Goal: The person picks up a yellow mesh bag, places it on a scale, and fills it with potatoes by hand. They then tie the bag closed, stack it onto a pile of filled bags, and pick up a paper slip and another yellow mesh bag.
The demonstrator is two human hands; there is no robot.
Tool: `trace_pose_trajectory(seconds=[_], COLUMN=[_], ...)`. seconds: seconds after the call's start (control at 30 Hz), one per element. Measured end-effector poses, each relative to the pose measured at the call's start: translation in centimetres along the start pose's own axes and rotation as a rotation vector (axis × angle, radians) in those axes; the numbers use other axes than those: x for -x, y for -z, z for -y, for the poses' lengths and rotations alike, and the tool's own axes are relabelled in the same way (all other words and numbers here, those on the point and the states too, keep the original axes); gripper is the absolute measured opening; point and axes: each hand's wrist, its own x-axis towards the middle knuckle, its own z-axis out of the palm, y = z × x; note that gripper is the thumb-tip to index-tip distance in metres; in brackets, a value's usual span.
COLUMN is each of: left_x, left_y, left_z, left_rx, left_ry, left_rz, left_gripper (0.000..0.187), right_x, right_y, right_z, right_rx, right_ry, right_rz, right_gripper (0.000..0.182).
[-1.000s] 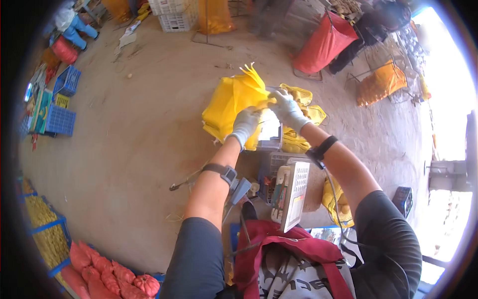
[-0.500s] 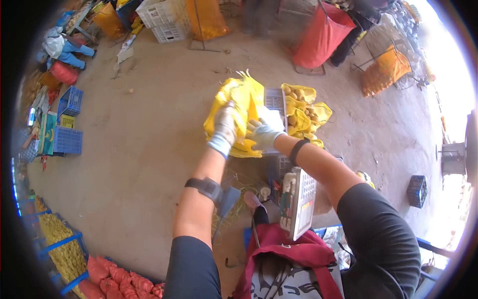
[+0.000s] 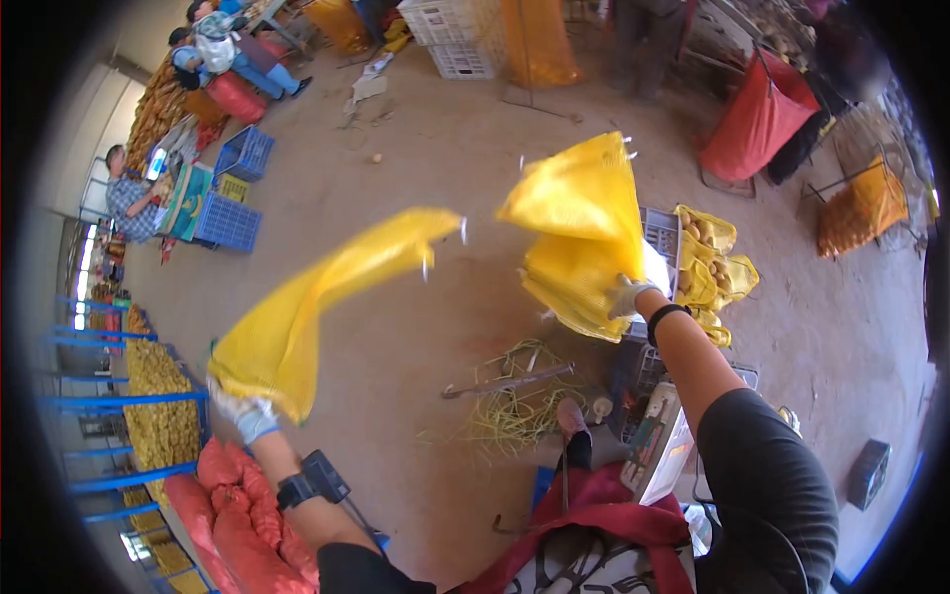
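Note:
My left hand, in a light glove, grips one end of a single yellow mesh bag that streams up and to the right, blurred by motion, out at my left side. My right hand, also gloved, holds the lower edge of a stack of yellow mesh bags raised over a grey crate. The two hands are far apart. A scale with a keypad sits just under my right arm.
Filled yellow sacks lie right of the crate. Red sacks and blue racks of produce stand at lower left. Straw-coloured twine and a metal rod lie on the dirt floor. Seated people work at upper left. A red bag on a frame stands at the back.
My left hand has pulled one yellow bag off the stack and swung it far down to the left. My right hand stays on the stack. The view has turned leftward.

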Motion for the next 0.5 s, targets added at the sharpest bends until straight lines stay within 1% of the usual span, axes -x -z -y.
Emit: trace_pose_trajectory(seconds=[0.07,0.1,0.13,0.17,0.2,0.23,0.3,0.33,0.37,0.4,0.43,0.47,0.5], left_x=[-5.5,-6.2,-5.8,-5.6,-5.3,-4.8,-4.3,-1.9,-0.3,1.0,2.1,2.9,3.6], left_y=[13.7,19.1,23.4,27.0,30.1,32.7,36.6,35.0,33.2,32.0,31.1,32.2,33.7], left_z=[-3.0,-4.6,-6.6,-8.5,-10.2,-11.3,-12.1,-10.2,-8.3,-6.2,-4.3,-1.6,1.1], left_rx=[-0.285,-0.406,-0.528,-0.653,-0.772,-0.899,-1.103,-0.914,-0.911,-0.568,-0.226,-0.290,-0.354], left_ry=[-0.254,-0.339,-0.394,-0.428,-0.445,-0.458,-0.528,-0.552,-0.550,-0.374,-0.191,-0.135,-0.078], left_rz=[-0.280,-0.425,-0.511,-0.575,-0.595,-0.570,-0.404,-0.295,-0.288,-0.289,-0.284,-0.332,-0.378], left_gripper=[0.038,0.039,0.040,0.042,0.043,0.046,0.051,0.050,0.050,0.049,0.048,0.047,0.045], right_x=[-0.8,-1.1,-1.3,-1.1,-0.7,0.1,3.7,-7.6,-10.1,-4.5,2.0,5.5,7.3], right_y=[-0.5,-0.5,-0.7,-1.0,-0.5,0.6,4.3,-0.6,0.4,3.4,6.7,8.6,9.7], right_z=[-0.2,0.0,0.2,0.2,0.4,0.4,-0.1,-6.4,-8.7,-7.2,-5.2,-4.2,-4.0], right_rx=[0.003,0.026,0.045,0.008,0.033,0.060,0.065,0.404,-0.009,-0.474,-0.955,-1.017,-1.074], right_ry=[-0.006,-0.004,-0.003,0.020,0.026,0.030,0.099,0.213,0.527,0.403,0.263,0.083,-0.099], right_rz=[-0.002,0.006,0.014,-0.095,-0.081,-0.070,-0.116,-0.464,-0.264,-0.145,-0.096,-0.069,-0.041], right_gripper=[0.075,0.075,0.075,0.082,0.081,0.079,0.072,0.065,0.062,0.062,0.063,0.063,0.063])
